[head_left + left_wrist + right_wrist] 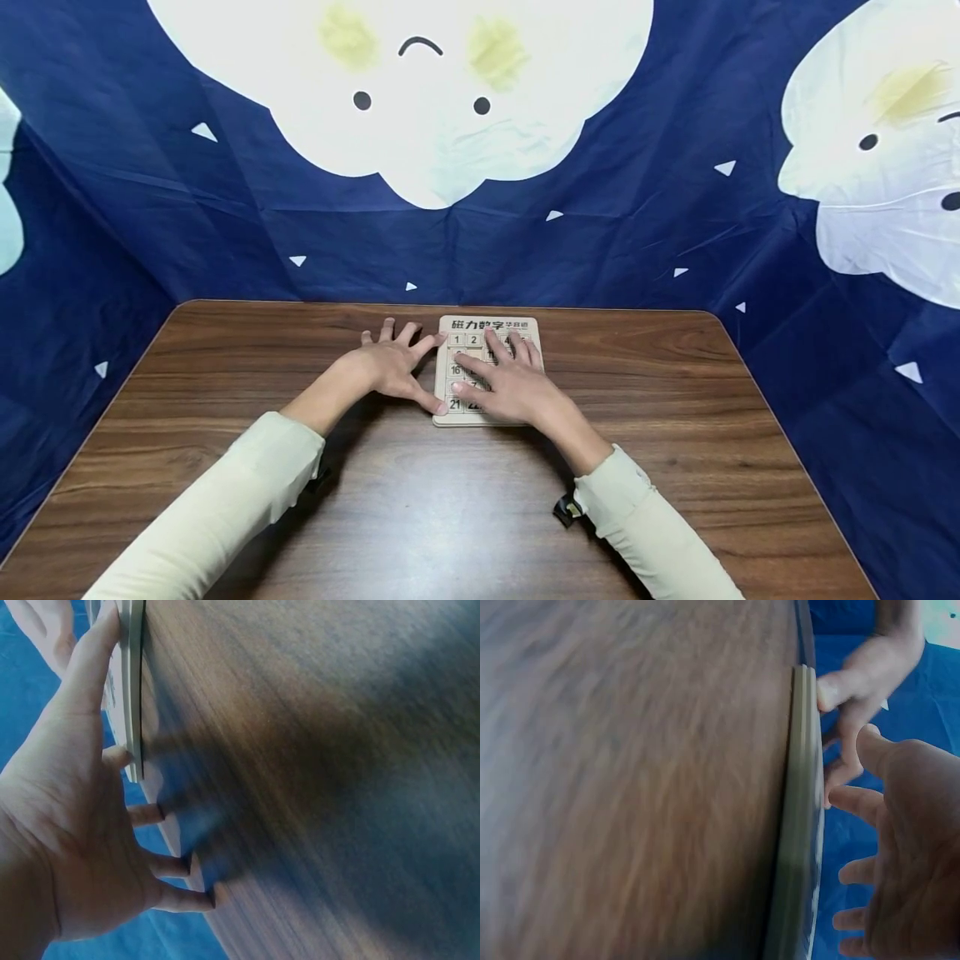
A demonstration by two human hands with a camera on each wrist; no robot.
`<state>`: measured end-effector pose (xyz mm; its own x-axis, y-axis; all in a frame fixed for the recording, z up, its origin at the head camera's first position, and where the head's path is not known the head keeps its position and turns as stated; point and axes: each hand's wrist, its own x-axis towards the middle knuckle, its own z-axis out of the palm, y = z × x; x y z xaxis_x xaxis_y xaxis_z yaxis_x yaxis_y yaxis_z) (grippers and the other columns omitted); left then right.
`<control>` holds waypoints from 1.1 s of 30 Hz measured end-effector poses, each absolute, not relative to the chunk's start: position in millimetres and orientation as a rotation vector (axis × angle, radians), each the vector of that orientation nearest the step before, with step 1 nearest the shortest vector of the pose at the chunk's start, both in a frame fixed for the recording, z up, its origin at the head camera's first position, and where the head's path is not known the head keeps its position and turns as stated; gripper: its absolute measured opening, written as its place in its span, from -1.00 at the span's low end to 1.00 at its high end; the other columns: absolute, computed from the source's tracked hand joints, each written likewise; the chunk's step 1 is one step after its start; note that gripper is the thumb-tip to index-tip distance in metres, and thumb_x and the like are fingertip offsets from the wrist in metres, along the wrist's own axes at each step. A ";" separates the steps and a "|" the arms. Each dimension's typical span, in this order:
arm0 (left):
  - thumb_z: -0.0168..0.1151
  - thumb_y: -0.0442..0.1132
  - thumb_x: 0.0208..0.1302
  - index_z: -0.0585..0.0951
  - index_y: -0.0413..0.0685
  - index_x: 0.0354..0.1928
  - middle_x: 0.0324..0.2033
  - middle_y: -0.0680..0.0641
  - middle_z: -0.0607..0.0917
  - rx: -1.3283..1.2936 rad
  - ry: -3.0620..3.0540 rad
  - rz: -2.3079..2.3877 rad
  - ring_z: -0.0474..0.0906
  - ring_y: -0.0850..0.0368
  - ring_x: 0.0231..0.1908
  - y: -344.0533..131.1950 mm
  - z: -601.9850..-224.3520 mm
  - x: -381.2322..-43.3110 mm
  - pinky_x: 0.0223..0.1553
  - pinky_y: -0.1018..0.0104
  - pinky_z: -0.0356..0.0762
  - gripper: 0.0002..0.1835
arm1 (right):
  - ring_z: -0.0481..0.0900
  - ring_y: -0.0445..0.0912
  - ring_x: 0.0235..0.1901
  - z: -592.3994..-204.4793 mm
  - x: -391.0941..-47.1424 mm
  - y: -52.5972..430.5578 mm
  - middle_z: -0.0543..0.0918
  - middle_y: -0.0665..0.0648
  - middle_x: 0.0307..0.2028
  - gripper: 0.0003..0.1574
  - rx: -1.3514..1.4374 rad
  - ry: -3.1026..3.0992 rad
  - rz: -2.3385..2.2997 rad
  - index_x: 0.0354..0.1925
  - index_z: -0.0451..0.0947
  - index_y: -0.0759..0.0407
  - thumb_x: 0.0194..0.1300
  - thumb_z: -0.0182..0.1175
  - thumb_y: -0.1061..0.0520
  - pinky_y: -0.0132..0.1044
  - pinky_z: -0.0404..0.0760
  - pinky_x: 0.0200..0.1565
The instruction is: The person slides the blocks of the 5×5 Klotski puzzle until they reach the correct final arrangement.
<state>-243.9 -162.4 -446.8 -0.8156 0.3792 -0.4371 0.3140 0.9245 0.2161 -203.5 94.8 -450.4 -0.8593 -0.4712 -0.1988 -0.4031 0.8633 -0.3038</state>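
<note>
A pale wooden number slide puzzle (480, 421) lies flat on the table, with numbered tiles and dark printed characters along its far edge. My left hand (386, 371) is spread out at its left side. The thumb and index finger touch that edge, while the other fingers reach onto the tabletop. Over the tiles, my right hand (516, 392) has its fingers extended and spread, hiding much of the middle and right side. Whether each right fingertip touches a tile cannot be told. In the right wrist view the puzzle's layered edge (799, 787) appears beside that hand.
The brown wood-grain table (420, 517) has rounded far corners. Behind and beside it hangs a dark blue cloth (247, 233) printed with white clouds and small triangles. A small black device (567, 510) sits at the right wrist.
</note>
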 end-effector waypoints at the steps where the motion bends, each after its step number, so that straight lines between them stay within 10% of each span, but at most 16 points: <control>1: 0.44 0.79 -0.05 -0.04 0.40 0.87 0.83 -0.37 -0.09 0.495 2.596 0.178 -0.38 -0.73 0.75 -162.6 -446.8 -243.7 0.58 -0.86 -0.21 0.53 | -0.28 0.51 0.81 -449.2 -202.6 98.2 -0.12 0.28 0.86 -0.13 -0.663 2.776 -0.376 0.75 0.30 -0.42 0.68 -0.04 -0.58 0.51 -0.24 0.76; 15: 0.52 0.76 -0.09 -0.05 0.41 0.87 0.82 -0.38 -0.05 0.512 2.611 0.176 -0.35 -0.76 0.73 -160.7 -448.6 -245.3 0.56 -0.88 -0.19 0.57 | -0.15 0.58 0.78 -436.3 -187.2 160.1 -0.01 0.40 0.83 -0.11 -0.662 2.851 -0.436 0.59 0.57 -0.22 0.47 0.39 -0.48 0.62 -0.12 0.70; 33: 0.52 0.74 -0.06 -0.05 0.29 0.87 0.82 -0.40 -0.07 0.482 2.583 0.131 -0.33 -0.82 0.71 -156.4 -445.8 -246.5 0.55 -0.88 -0.15 0.57 | -0.22 0.55 0.80 -440.6 -200.5 111.4 -0.08 0.28 0.86 -0.21 -0.672 2.771 -0.325 0.61 0.54 -0.36 0.61 0.17 -0.54 0.55 -0.20 0.74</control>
